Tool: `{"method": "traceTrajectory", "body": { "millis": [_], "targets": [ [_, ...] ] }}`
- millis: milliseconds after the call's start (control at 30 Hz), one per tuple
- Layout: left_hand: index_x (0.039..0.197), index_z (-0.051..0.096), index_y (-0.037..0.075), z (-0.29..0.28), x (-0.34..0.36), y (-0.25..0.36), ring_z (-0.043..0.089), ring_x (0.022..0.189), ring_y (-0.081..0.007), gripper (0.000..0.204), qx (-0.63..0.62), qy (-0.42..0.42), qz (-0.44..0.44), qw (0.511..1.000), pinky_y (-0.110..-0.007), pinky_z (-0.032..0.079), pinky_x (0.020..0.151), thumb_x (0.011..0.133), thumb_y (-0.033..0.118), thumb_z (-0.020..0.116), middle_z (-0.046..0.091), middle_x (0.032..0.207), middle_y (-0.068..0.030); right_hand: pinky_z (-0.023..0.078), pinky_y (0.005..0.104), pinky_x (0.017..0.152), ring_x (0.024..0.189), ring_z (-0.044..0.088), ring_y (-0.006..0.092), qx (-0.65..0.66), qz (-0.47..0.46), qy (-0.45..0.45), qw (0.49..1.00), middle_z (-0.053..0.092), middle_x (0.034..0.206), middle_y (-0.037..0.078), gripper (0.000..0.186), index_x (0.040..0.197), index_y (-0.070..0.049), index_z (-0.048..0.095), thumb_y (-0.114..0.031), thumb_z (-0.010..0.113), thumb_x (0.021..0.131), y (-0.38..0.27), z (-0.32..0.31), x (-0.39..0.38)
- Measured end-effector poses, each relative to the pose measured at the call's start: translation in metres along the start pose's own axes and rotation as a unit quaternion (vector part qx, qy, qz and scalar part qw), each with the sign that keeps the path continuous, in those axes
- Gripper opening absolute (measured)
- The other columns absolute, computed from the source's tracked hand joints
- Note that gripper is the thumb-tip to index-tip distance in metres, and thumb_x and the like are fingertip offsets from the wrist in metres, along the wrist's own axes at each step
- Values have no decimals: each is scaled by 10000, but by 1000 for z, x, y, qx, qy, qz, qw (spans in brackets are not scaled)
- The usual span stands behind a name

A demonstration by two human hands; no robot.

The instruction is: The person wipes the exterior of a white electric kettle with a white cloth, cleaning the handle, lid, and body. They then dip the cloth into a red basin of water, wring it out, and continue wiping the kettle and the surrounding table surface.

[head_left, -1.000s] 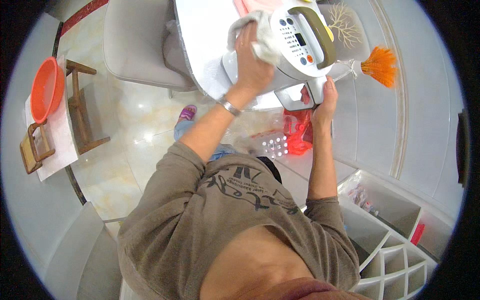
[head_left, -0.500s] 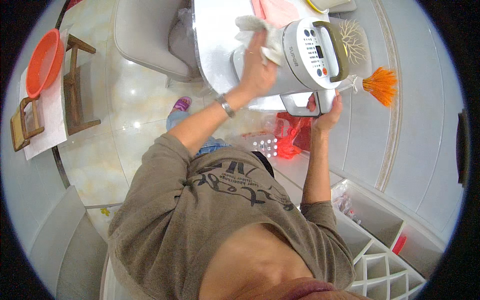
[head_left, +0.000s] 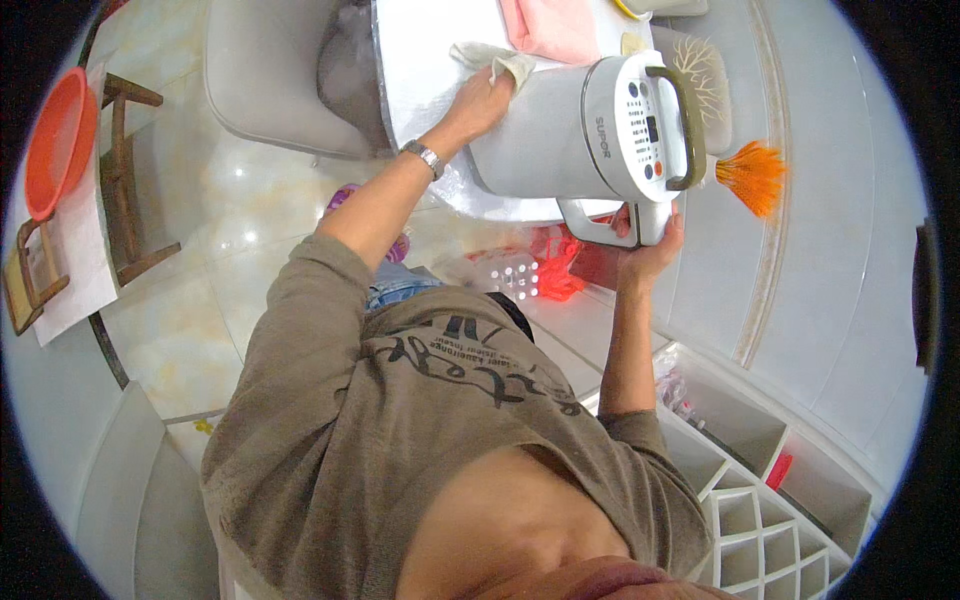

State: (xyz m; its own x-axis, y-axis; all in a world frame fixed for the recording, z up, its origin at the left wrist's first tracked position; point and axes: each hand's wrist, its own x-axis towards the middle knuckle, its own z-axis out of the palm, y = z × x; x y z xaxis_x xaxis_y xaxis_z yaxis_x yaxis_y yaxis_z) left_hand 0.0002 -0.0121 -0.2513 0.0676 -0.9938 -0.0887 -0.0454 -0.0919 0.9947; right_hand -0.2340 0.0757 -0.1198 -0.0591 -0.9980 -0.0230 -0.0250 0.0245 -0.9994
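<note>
A white soymilk maker (head_left: pixel 535 130) lies tilted over the white table (head_left: pixel 418 70), its lid with round buttons and a dark carrying handle facing right. My right hand (head_left: pixel 650 250) is wrapped round the maker's side handle (head_left: pixel 600 230) from below. At the far side of its body, toward the base end, my left hand (head_left: pixel 478 105) grips a pale cloth (head_left: pixel 510 64). The cloth is bunched over the fingers and close against the maker; the fingertips are partly hidden. A folded pink towel (head_left: pixel 550 30) lies on the table beyond.
Grey chairs (head_left: pixel 275 80) stand at the table's left. Orange dried stalks (head_left: pixel 752 180) are by the wall on the right. Bottles with white caps (head_left: pixel 512 275) sit below the table near a red bag (head_left: pixel 560 275). Far left are an orange basin (head_left: pixel 60 145) and a wooden stool (head_left: pixel 122 190).
My left hand with the cloth has moved left and away from the lid, toward the maker's base end. More of the maker's side now shows. My right hand keeps its hold.
</note>
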Motion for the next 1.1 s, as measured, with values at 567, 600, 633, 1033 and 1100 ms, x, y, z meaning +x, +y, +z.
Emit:
{"method": "traceTrajectory", "body": {
  "millis": [567,600,633,1033,1100],
  "targets": [
    [1292,396,14,14,-34,73,310,1262,-346,548,-57,39,280,957,-535,98,1066,853,338,455,392,1304,-184,393,374,886,992,497,289,-634,-230,-18,738,497,1075,174,413,1250,4,453,-245,447,921,-95,76,55],
    [1237,459,20,17,-31,70,348,1232,-337,503,-66,51,243,967,-531,172,1053,844,332,472,423,1277,-171,396,375,881,988,496,294,-619,-232,-13,750,493,1064,175,405,1247,2,456,-237,449,920,-93,74,57],
    [1220,477,21,18,-20,56,356,1228,-331,483,-28,21,218,975,-530,206,1037,844,325,481,422,1280,-165,397,371,877,983,497,291,-616,-233,-3,753,496,1063,173,398,1239,2,462,-232,455,917,-92,75,57],
    [1130,490,-15,5,-29,82,412,1009,-296,381,83,30,221,971,-407,321,874,863,257,508,440,1073,-158,424,346,809,893,541,272,-572,-295,45,764,561,985,156,318,1149,10,520,-176,513,891,-79,75,63],
    [1138,485,8,7,-37,102,404,985,-277,343,46,65,272,959,-393,304,871,866,218,489,425,1054,-154,426,342,805,890,544,268,-587,-297,38,752,563,982,157,319,1149,11,522,-173,514,888,-80,77,63]
  ]
}}
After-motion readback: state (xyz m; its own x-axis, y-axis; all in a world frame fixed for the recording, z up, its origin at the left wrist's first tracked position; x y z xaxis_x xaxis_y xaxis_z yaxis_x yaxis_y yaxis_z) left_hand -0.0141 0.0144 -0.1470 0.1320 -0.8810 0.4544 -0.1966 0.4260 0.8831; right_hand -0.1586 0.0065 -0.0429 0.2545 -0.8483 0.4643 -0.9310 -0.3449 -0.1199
